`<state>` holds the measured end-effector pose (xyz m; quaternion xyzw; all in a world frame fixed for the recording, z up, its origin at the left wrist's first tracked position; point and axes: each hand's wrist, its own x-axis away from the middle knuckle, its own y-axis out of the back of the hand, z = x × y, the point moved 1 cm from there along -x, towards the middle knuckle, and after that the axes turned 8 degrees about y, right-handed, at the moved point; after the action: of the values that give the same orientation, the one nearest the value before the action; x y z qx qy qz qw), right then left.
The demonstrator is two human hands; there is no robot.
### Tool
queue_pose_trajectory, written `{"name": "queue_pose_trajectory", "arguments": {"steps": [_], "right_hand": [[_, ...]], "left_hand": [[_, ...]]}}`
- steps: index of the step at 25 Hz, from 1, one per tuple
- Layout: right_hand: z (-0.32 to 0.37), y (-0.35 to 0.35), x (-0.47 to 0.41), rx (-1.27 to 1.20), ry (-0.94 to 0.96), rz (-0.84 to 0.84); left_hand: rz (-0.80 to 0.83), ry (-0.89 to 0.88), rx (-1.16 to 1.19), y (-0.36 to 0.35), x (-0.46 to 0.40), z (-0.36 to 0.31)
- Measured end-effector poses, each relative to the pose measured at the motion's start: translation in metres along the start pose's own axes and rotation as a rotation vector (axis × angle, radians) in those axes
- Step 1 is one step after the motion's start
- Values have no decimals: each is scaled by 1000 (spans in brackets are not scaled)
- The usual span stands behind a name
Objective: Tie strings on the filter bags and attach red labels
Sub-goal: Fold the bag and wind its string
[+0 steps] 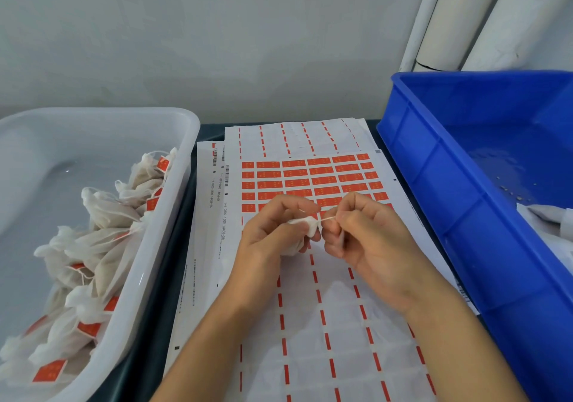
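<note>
Tying off a soft filter bag above the label sheet

At left, a translucent white plastic tub (183, 141) holds limp, cloth-like finished bags with red tags (102, 234). In the middle, over the glossy paper sheet of red rectangular labels (310, 175), the left hand (266, 237) grips the small white mesh filter bag (305, 231), while the right hand (366, 234) pinches its thin white string (327, 219), taut between them. Likely light and crushable; best held at the gathered neck. Far right stands a rigid blue plastic crate (449, 184).
</note>
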<state>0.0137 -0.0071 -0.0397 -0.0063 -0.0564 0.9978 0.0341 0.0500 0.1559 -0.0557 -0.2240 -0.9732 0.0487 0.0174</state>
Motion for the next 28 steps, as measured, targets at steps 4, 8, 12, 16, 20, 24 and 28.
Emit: {"name": "queue_pose_trajectory", "arguments": {"steps": [4,8,12,16,20,24,28], "right_hand": [[3,4,0,-466,-97,57],[-1,13,-2,-676,-140,14],[-7,13,-5,-417,-60,-69],[-3,9,-3,-440,5,-18],[-2,10,-4,-503,-6,-51],[-2,15,-7,-516,-40,-111],[-2,21,-7,-530,-54,-127]], "left_hand": [[23,28,32,2,0,2],[39,60,40,2,0,5],[13,91,-31,1,-1,4],[13,41,-226,-2,0,4],[32,36,-290,-5,1,6],[56,59,-284,-6,1,7],[69,77,-325,-6,1,6]]}}
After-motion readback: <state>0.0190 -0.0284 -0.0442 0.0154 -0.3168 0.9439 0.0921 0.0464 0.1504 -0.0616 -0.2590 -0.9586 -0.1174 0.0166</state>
